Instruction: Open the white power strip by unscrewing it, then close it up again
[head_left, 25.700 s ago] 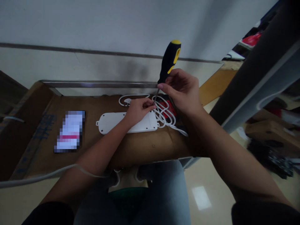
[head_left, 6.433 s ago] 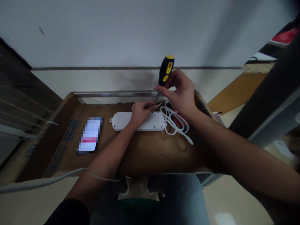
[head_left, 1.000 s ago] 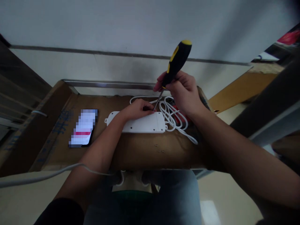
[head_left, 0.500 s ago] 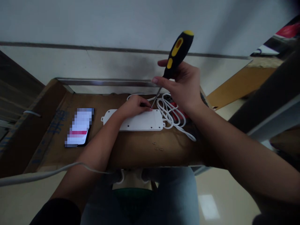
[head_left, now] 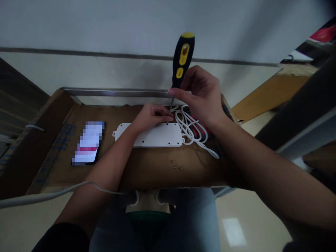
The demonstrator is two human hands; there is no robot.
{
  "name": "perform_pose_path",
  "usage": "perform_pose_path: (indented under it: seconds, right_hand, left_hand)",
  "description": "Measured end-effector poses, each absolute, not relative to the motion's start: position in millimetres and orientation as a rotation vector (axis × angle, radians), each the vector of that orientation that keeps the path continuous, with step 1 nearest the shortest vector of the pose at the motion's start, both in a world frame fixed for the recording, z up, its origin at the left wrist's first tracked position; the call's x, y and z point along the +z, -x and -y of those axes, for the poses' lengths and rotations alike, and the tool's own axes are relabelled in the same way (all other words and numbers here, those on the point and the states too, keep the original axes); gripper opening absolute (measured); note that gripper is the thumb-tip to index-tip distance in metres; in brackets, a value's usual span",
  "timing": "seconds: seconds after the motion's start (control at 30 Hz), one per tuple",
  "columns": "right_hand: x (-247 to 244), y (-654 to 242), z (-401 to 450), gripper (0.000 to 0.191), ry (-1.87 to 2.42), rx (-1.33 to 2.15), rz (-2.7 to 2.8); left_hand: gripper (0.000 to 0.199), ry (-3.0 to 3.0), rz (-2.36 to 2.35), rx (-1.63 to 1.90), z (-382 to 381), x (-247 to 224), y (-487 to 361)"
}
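A white power strip [head_left: 157, 135] lies back side up, with dark screw holes along its edges. Over its upper right part, my left hand [head_left: 153, 117] pinches the screwdriver's thin shaft near the tip. My right hand [head_left: 201, 92] grips the black and yellow screwdriver [head_left: 183, 57] low on its handle. The tool stands nearly upright, its tip by a hole at the strip's upper edge. Several small screws [head_left: 175, 167] rest in front of the strip. Whether a screw sits at the tip is too small to tell.
A phone [head_left: 88, 143] lies on the cardboard [head_left: 149, 168] at the left. Coiled white cable [head_left: 193, 127] sits right of the strip, over a red and black object [head_left: 201, 130]. Another cable [head_left: 52, 193] crosses at the lower left. A metal rail [head_left: 118, 93] runs behind.
The screwdriver has swung from a rightward lean to nearly upright, its handle moving left. My right fingers have curled in, and my left fingers have shifted onto the shaft.
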State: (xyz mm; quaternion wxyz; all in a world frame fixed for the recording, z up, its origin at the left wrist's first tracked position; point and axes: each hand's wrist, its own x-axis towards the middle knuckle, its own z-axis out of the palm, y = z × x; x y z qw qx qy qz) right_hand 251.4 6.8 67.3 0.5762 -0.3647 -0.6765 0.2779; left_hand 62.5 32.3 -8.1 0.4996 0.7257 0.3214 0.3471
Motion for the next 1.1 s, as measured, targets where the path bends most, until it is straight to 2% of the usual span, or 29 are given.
perform_pose_path:
  seconds: [0.17,0.27,0.37,0.5,0.63,0.73,0.87,1.1]
  right_hand:
    - [66,-252,-5,0.031,0.766,0.758,1.604]
    - [63,-251,-4,0.029,0.813,0.680,1.639]
    - [61,-248,-5,0.029,0.881,0.595,1.623]
    - [63,-249,-4,0.026,0.798,0.707,1.605]
    - [66,-250,-1,0.025,0.731,0.804,1.620]
    - [64,-249,-1,0.026,0.792,0.724,1.628]
    - [60,-249,-8,0.038,0.844,0.610,1.592]
    - [62,-248,-5,0.036,0.791,0.744,1.637]
  left_hand:
    - [0.043,-1.779,-0.833,0.901,-31,-8,-66]
    - [0.050,-1.805,-0.876,0.934,-30,-9,-69]
    - [0.048,-1.829,-0.910,0.949,-28,-8,-70]
    - [0.039,-1.803,-0.817,0.942,-25,-4,-70]
    - [0.044,-1.765,-0.682,0.926,-25,-2,-68]
    - [0.042,-1.747,-0.702,0.938,-26,-2,-67]
    - [0.034,-1.739,-0.767,1.027,-28,-5,-69]
    - [0.050,-1.741,-0.915,1.148,-28,-14,-79]
